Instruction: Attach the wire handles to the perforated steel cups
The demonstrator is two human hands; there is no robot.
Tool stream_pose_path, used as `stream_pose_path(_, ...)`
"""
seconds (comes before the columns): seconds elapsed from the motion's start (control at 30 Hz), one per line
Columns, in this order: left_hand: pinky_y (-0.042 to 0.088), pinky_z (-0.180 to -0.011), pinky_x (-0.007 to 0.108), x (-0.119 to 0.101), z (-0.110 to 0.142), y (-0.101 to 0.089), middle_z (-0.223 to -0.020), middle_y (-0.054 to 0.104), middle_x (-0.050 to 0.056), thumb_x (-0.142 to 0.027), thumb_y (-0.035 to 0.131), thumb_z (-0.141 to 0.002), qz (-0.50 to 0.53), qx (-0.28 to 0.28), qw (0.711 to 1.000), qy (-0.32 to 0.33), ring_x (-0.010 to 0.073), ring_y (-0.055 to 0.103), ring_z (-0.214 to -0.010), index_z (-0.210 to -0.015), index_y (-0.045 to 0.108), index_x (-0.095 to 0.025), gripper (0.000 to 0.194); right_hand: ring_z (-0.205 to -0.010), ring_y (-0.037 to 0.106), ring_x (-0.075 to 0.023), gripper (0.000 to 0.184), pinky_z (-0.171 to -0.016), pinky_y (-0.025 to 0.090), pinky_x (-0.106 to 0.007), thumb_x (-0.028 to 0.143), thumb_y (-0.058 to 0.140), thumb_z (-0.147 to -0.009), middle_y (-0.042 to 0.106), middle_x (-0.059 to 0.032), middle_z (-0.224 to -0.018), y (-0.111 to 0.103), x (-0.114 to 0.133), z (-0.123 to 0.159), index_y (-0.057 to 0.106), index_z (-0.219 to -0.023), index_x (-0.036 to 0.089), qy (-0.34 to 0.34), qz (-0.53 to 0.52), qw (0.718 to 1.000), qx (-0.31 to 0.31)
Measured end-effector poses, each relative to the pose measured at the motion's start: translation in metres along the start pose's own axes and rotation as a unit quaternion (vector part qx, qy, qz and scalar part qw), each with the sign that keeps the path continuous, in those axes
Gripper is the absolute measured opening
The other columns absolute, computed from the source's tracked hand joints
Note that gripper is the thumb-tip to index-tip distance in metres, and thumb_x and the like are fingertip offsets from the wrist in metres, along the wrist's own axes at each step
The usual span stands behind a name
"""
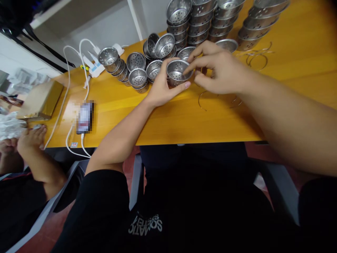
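My left hand (pixel 162 86) is closed around a small perforated metal cup (pixel 176 73), its thumb along the near side. The cup's open top faces up and toward me. My right hand (pixel 214 68) is at the cup's right side with fingers bent and apart, one fingertip reaching inside over the rim. I see nothing held in those fingers, though the palm side is partly hidden. Below the right hand, thin curved wires (pixel 202 102) lie on the table. Just beyond my left hand stand more perforated cups (pixel 154 69), some stacked.
Tall stacks of cups (pixel 201 21) line the back of the yellow table (pixel 168 124). More wire rings (pixel 258 61) lie to the right. At left are a phone (pixel 85 117) with white cables, a power strip (pixel 97 69), a cardboard box (pixel 42 100) and another person's hands (pixel 33 138).
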State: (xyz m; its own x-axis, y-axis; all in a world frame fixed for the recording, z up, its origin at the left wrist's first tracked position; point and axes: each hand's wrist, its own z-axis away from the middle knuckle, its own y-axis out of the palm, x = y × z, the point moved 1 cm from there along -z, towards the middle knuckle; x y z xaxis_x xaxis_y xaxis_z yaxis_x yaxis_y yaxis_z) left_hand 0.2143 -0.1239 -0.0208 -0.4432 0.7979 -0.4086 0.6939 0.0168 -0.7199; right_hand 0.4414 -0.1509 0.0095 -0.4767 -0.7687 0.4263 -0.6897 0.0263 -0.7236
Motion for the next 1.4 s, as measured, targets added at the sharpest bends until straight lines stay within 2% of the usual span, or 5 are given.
stream_pose_path(0.47,0.054,-0.115,0.040,-0.011,0.001,-0.009,-0.147,0.049,0.009,-0.065,0.045,-0.101,-0.001,-0.006,1.000,0.016,0.0208,0.061,-0.138,-0.154,0.013,-0.032,0.070,-0.129,0.057,-0.0261,0.037,-0.099,0.058,-0.039,0.036,0.053,-0.105,0.053,-0.0068,-0.145,-0.001,0.013,-0.002,0.064,-0.139,0.035,0.012,-0.042,0.999,-0.023)
stream_pose_path(0.8,0.046,-0.118,0.049,-0.003,-0.013,-0.065,-0.134,0.060,0.009,-0.070,0.066,-0.086,-0.125,-0.192,0.973,-0.008,0.0253,0.055,-0.133,-0.138,0.040,-0.042,0.064,-0.131,0.057,-0.0298,0.054,-0.104,0.057,-0.044,0.049,0.058,-0.103,0.045,-0.0065,-0.155,0.016,-0.081,0.022,0.047,-0.154,0.040,0.064,-0.004,0.991,-0.122)
stream_pose_path(1.0,0.041,-0.116,0.059,0.028,-0.007,-0.071,-0.133,0.070,0.001,-0.060,0.056,-0.086,-0.193,-0.057,0.979,-0.010,0.0209,0.040,-0.153,-0.155,0.024,-0.054,0.076,-0.119,0.061,-0.0251,0.047,-0.098,0.058,-0.039,0.053,0.048,-0.106,0.050,-0.0086,-0.148,0.001,-0.033,0.008,0.052,-0.150,0.037,0.099,0.015,0.990,-0.102)
stream_pose_path(1.13,0.039,-0.115,0.060,0.047,-0.007,-0.070,-0.129,0.070,0.001,-0.056,0.059,-0.083,-0.134,-0.109,0.984,-0.044,0.0262,0.046,-0.146,-0.152,0.028,-0.056,0.076,-0.102,0.063,-0.0211,0.041,-0.091,0.059,-0.036,0.056,0.046,-0.106,0.056,-0.0085,-0.137,-0.011,0.003,-0.002,0.062,-0.136,0.034,0.109,0.019,0.987,-0.113)
stream_pose_path(1.4,0.027,-0.127,0.064,0.079,0.002,-0.063,-0.134,0.064,0.004,-0.047,0.058,-0.084,-0.086,-0.083,0.993,-0.002,0.0248,0.027,-0.157,-0.147,0.036,-0.053,0.067,-0.108,0.064,-0.0240,0.042,-0.092,0.059,-0.038,0.057,0.048,-0.104,0.055,-0.0070,-0.142,-0.008,-0.007,0.001,0.061,-0.139,0.037,0.115,0.002,0.987,-0.112)
